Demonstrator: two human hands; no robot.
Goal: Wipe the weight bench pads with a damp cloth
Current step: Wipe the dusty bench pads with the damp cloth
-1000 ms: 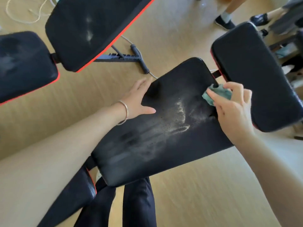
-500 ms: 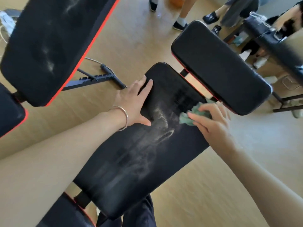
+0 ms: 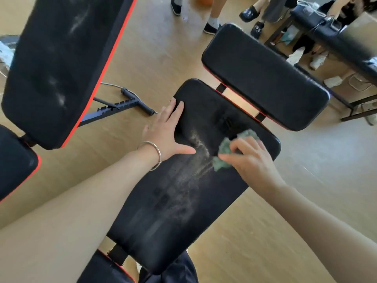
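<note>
The crumpled green cloth (image 3: 224, 153) is lying on the far half of the long black bench pad (image 3: 179, 211), with the right hand (image 3: 252, 162) bunching it under curled fingers. A pale dust streak (image 3: 199, 158) is running along the pad's long axis, just left of the cloth, so the right hand is sitting nearer to it. The left hand (image 3: 167, 133) is resting flat, fingers straight, on the pad's left edge. No readable writing is showing.
</note>
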